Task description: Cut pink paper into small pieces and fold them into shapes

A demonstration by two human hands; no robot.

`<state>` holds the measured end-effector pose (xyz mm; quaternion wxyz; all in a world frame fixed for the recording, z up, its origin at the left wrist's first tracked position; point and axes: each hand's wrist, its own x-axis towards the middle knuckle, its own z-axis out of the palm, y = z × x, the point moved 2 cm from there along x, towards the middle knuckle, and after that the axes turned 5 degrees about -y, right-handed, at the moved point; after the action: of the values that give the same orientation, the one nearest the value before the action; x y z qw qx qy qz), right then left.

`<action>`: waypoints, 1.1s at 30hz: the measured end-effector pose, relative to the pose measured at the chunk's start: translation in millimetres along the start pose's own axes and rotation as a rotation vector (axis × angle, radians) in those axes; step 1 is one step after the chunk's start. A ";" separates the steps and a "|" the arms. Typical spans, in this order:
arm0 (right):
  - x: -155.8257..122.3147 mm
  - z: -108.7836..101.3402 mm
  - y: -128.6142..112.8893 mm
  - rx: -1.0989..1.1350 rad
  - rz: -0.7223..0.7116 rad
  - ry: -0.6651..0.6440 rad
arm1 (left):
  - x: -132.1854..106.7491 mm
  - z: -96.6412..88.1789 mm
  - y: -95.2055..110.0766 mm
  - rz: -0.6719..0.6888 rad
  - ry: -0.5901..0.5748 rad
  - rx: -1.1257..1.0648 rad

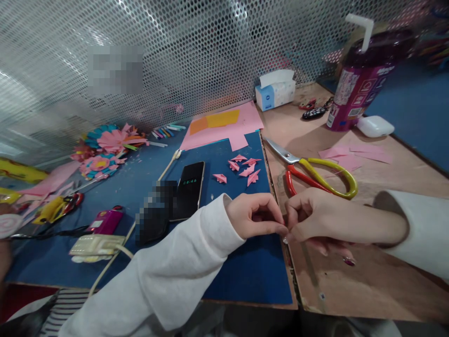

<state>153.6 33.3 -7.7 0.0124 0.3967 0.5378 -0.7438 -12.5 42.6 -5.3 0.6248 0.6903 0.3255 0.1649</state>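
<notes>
My left hand [257, 216] and my right hand [317, 217] meet over the seam between the blue tabletop and the brown board. Thumb and forefinger of each are pinched, tips almost touching. Whatever lies between them is too small or hidden to make out. Just beyond my left hand several small folded pink paper pieces [253, 178] lie on the blue surface. Scissors [298, 161] with red and yellow handles rest beyond my right hand, blades pointing away to the left. Cut pink paper slips [351, 152] lie farther right on the brown board.
A phone [190, 189] and a power strip [96, 245] with a cable are at left. Pink sheets [252, 121], a tissue box [277, 96], a purple drink bottle [358, 93] and a white case [375, 126] stand farther back. Paper flowers [105, 150] lie near the perforated metal screen [196, 56].
</notes>
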 end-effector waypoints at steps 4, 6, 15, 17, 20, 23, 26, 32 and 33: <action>-1.1 -0.5 -1.3 -0.002 0.004 -0.006 | -0.6 -0.7 2.3 0.050 -0.017 0.076; -1.1 -1.1 -1.2 0.006 0.003 -0.029 | -1.5 -1.1 3.9 0.052 -0.020 0.150; -0.7 -3.6 0.0 0.038 0.020 -0.088 | -3.1 -1.1 7.8 0.102 -0.014 0.270; -1.3 -3.2 -1.4 0.020 0.017 -0.080 | -2.1 -1.1 5.9 0.096 -0.012 0.268; -1.8 -2.0 -3.4 -0.021 0.011 -0.063 | -0.5 -0.5 2.4 0.098 0.005 0.235; -0.6 -0.6 -3.5 -0.044 -0.016 -0.014 | 0.4 -2.7 1.8 0.146 0.083 0.184; 1.6 0.9 -2.0 -0.045 -0.057 0.023 | -0.7 -14.2 6.8 0.193 0.232 0.166; 4.0 2.1 0.1 -0.063 -0.086 0.030 | -6.5 -45.8 18.3 0.066 0.140 0.439; 4.2 2.1 0.2 -0.066 -0.088 0.034 | -7.1 -47.8 17.2 0.047 0.061 0.485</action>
<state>149.6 33.2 -10.2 -0.0164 0.3847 0.5792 -0.7185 -43.9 73.9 20.5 0.4265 0.8222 0.3583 0.1174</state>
